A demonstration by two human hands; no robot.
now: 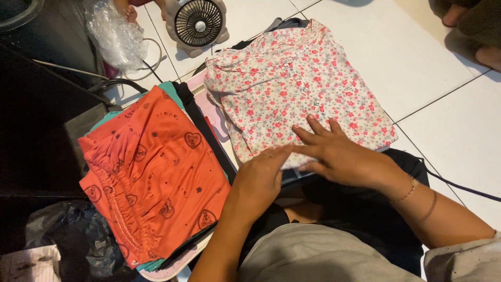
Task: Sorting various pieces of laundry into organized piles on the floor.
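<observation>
1. Floral cotton, white with pink blossoms: the folded floral garment (300,89) lies in the upper middle of the frame, on a pink board (209,107) over the tiled floor (443,120).
2. Your right hand (342,154) lies flat on its lower edge, fingers spread, gripping nothing; keep that pressure even.
3. Your left hand (261,175) pinches the same edge with its fingertips, mostly closed; smooth outward, judging by the creases.
4. Keep clear of the orange garment stack (151,172) at left and the small fan (198,23) at top.
</observation>
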